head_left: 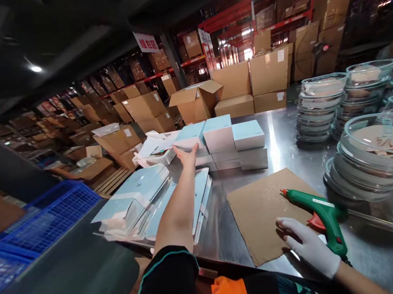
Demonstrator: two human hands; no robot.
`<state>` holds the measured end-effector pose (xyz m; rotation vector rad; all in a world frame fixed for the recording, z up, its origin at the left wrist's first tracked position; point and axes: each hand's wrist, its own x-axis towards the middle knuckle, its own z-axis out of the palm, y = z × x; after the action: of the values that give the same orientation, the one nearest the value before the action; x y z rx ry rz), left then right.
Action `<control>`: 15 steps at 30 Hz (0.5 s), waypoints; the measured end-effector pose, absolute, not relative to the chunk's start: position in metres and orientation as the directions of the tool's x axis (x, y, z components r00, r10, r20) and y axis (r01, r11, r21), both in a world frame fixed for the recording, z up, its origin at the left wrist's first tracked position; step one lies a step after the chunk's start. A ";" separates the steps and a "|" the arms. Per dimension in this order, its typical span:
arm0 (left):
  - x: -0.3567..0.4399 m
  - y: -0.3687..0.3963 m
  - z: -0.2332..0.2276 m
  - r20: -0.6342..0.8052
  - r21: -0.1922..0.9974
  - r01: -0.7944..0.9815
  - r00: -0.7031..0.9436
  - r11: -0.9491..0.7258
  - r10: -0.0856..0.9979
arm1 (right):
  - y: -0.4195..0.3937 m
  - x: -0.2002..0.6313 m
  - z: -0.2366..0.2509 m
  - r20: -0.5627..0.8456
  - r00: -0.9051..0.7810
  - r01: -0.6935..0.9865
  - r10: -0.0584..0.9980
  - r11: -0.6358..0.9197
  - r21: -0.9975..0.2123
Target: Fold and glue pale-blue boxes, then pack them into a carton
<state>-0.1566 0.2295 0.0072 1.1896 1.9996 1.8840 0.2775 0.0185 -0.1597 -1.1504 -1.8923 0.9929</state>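
Note:
My left hand (pixel 187 156) is stretched far out over the steel table (pixel 283 128), its fingers on the near corner of a light-blue box (pixel 190 138) in a stack of similar boxes (pixel 235 143). My right hand (pixel 309 244), in a white glove, rests with spread fingers on a brown cardboard sheet (pixel 262 211) next to a green glue gun (pixel 321 214) lying on its right edge. I cannot tell whether the glove touches the gun's red trigger.
Flat light-blue folded cartons (pixel 141 200) lie piled at the table's left. Stacks of glass bowls with lids (pixel 379 148) fill the right side. A white basket (pixel 156 156) sits behind the flat cartons. Blue crates (pixel 26 228) stand lower left; cardboard boxes (pixel 231 86) and racks beyond.

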 end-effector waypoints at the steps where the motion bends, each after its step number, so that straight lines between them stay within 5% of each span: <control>1: -0.155 0.237 0.005 0.369 0.897 0.440 -0.701 -0.037 0.610 | 0.018 0.278 -0.159 0.170 -0.364 0.384 0.916 0.314 -0.868; 8: -0.139 0.263 -0.001 0.289 0.855 0.461 -0.803 0.236 0.522 | 0.020 0.279 -0.168 0.134 -0.360 0.362 0.923 0.271 -0.892; 15: -0.154 0.237 -0.003 0.276 0.741 0.554 -0.766 0.379 0.580 | 0.020 0.279 -0.162 0.162 -0.372 0.378 0.914 0.308 -0.873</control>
<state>-0.1545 0.2371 -0.0029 1.0627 2.5841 1.3703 0.2785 0.0204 -0.1618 -1.1460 -1.8996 1.0092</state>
